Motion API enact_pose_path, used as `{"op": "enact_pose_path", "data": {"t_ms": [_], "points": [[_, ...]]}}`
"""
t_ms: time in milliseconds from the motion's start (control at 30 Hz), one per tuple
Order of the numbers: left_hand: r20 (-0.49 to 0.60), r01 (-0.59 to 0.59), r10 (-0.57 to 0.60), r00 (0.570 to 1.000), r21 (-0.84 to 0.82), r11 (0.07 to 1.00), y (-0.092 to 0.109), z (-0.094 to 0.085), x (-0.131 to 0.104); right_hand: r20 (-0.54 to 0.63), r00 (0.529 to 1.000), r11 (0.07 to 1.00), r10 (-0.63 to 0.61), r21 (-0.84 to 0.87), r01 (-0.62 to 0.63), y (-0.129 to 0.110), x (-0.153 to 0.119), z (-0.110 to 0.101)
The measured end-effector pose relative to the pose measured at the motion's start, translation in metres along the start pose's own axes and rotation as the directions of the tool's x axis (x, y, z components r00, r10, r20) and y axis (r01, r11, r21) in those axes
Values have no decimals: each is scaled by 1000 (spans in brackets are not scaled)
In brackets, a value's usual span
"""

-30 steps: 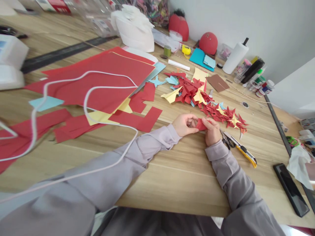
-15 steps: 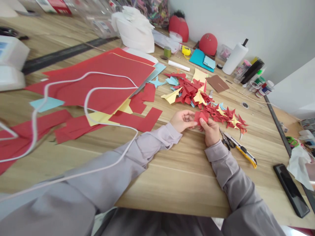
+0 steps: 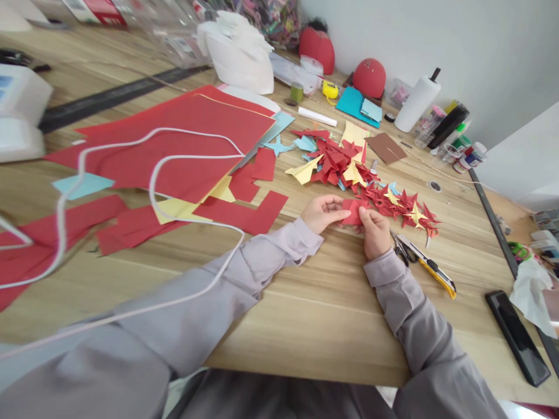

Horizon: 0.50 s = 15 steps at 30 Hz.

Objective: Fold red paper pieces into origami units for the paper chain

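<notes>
A small piece of red paper [image 3: 351, 210] is held up between my two hands, just above the table. My left hand [image 3: 324, 214] pinches its left side, with the thumb lying on the front face. At the right side, my right hand [image 3: 375, 231] grips it between thumb and fingers; the fingertips behind the paper are hidden. Just beyond both hands lies a heap of folded paper shapes [image 3: 334, 163], mostly red with some yellow and blue. Scissors [image 3: 405, 251] and a yellow utility knife [image 3: 432, 269] rest right of my right hand.
Large red sheets [image 3: 174, 145] are stacked at the left, with a white cord [image 3: 159, 169] running across them and over my left sleeve. Cut red strips [image 3: 248, 215] lie nearer. A black phone [image 3: 517, 337] is at the right edge. Bottles [image 3: 471, 157] stand along the back.
The red paper and the right thumb have shifted slightly to the left. The left thumb lies further over the paper. Everything else stays where it was.
</notes>
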<state>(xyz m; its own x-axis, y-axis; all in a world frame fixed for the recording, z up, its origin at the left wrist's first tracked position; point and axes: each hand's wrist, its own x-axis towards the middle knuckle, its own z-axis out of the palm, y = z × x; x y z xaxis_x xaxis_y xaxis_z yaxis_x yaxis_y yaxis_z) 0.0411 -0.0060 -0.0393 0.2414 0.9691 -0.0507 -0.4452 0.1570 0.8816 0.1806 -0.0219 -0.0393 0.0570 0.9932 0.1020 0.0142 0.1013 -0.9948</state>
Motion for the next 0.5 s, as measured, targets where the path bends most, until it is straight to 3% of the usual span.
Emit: {"op": "enact_pose_path", "data": {"t_ms": [133,300,500], "points": [[-57,-3,1,998,-32,999,-1,0,0,41,999,997,-15,-70,18,-1,-1,-1],[-97,-6,4,995,-25,1000,-2,-3,2,9,1000,999,8,-38,-8,0,-1,0],[-11,30,-29,1000,40,999,4,0,-2,90,996,995,2,-95,7,-3,-4,2]]}}
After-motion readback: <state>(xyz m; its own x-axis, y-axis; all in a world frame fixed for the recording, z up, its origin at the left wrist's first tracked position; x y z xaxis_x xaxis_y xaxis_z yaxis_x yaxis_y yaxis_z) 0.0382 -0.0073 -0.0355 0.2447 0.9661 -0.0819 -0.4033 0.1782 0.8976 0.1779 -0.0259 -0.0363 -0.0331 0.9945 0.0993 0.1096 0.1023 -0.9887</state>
